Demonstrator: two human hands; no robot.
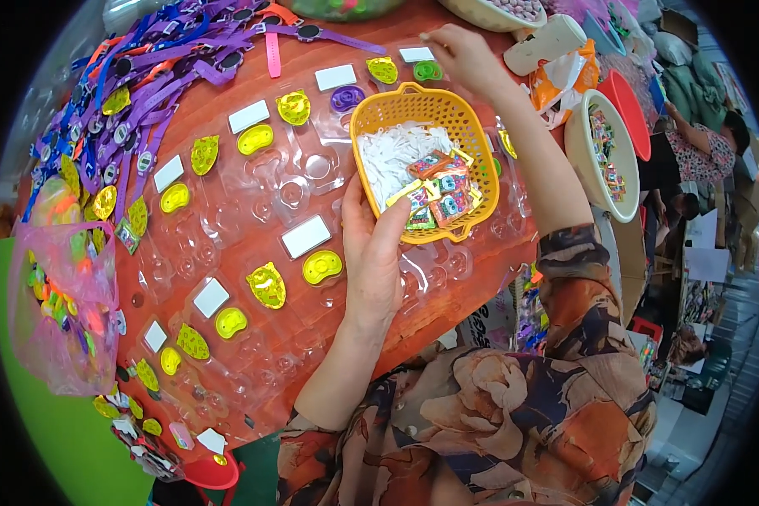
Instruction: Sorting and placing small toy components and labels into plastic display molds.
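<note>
My left hand (373, 253) grips the near left side of a yellow plastic basket (364, 118), thumb over the rim. White strips (405, 152) and several small, colourful printed packets (451, 190) fill it. Beyond the basket my right hand (464, 55) reaches over the far edge of the layout. Its fingers are bent and apart, with nothing visible in them, close to a white card (417, 55) and a green oval piece (427, 71). Clear plastic blister trays (299, 164) lie in rows, with white cards, yellow foil packets (266, 285) and yellow oval pieces (321, 266) on them.
Purple and blue toy watches (143, 101) heap at the far left. A pink plastic bag (63, 312) of colourful pieces sits at the left edge. On the right stand a white cup (546, 44) and a cream bowl (600, 160) of packets. Other people (704, 143) sit beyond.
</note>
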